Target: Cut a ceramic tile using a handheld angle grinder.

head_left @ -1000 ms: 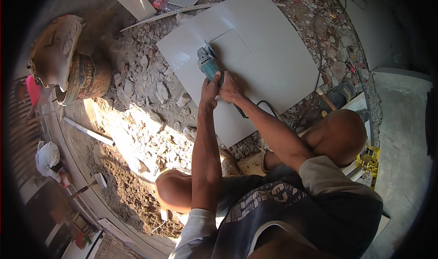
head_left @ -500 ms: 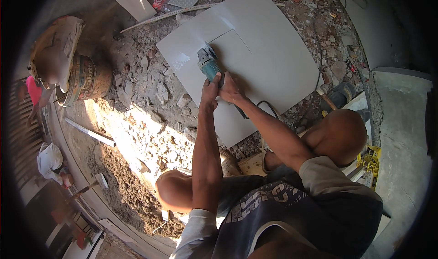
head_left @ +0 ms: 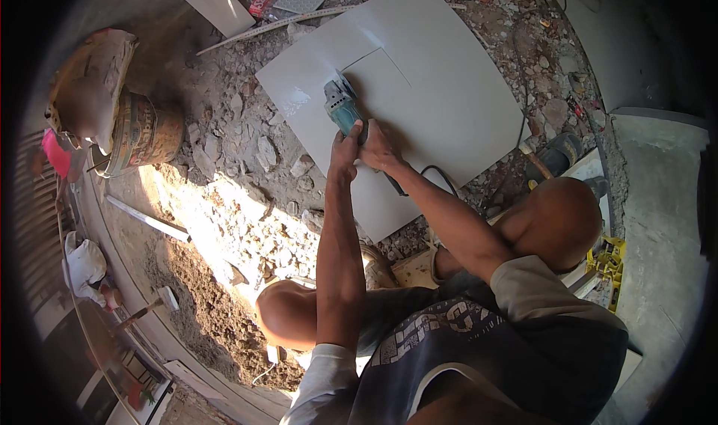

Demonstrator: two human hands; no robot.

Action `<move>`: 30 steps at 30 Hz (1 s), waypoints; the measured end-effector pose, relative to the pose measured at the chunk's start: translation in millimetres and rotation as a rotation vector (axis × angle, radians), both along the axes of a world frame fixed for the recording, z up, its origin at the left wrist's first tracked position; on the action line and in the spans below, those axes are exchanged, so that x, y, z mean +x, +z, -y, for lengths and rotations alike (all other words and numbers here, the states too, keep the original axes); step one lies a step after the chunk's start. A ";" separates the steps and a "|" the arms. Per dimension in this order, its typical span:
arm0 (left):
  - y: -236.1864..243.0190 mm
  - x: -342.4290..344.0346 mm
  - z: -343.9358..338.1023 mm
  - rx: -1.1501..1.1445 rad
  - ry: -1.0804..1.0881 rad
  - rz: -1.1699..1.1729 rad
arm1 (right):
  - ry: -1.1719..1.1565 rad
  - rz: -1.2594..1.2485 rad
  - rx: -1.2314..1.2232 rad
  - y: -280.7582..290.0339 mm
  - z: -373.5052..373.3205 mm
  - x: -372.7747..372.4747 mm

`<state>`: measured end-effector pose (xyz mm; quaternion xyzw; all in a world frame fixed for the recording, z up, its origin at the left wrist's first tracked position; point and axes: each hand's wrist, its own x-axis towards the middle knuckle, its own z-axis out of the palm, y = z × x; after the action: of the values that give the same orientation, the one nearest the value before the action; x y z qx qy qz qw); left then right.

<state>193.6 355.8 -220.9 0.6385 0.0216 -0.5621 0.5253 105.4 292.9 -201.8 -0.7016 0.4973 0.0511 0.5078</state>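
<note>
A teal angle grinder (head_left: 345, 113) is gripped by both my hands over a large pale tile (head_left: 449, 88). My left hand (head_left: 345, 154) is closed around the grinder's body on its left side. Closed on the rear of the tool, my right hand (head_left: 380, 147) sits just to the right of the left one. The disc end touches the tile near its upper left part, at one end of a thin dark line that turns a corner on the surface. White dust lies around the disc. A black cord (head_left: 440, 176) trails from the tool across the tile.
Broken rubble (head_left: 262, 152) surrounds the tile. A dirty bucket (head_left: 149, 135) with a torn sack above it stands at the left. A hammer (head_left: 166, 299) lies lower left, another wooden handle (head_left: 535, 160) right of the tile. Yellow tools (head_left: 609, 268) lie beside my right knee.
My hands and the grinder have hardly moved. At the far left, a thin curved line now shows across the edge, and the pink cloth there has shifted slightly.
</note>
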 end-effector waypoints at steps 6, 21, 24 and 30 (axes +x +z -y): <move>-0.4 0.8 -2.2 0.016 0.021 0.007 | 0.012 -0.013 0.016 8.0 -1.6 1.7; 13.6 -6.8 0.0 0.003 0.024 0.005 | -0.029 -0.006 -0.117 -24.8 -8.6 -2.3; 11.3 -5.2 -2.7 0.005 0.018 0.023 | -0.052 0.019 -0.144 -27.2 -12.2 -0.3; 13.1 -7.3 -4.0 0.003 0.024 0.017 | -0.043 -0.037 -0.097 -12.2 -11.9 -1.0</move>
<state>186.3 359.8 -207.8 0.6436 0.0256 -0.5503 0.5313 104.4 304.8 -214.0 -0.7135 0.5232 0.0291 0.4651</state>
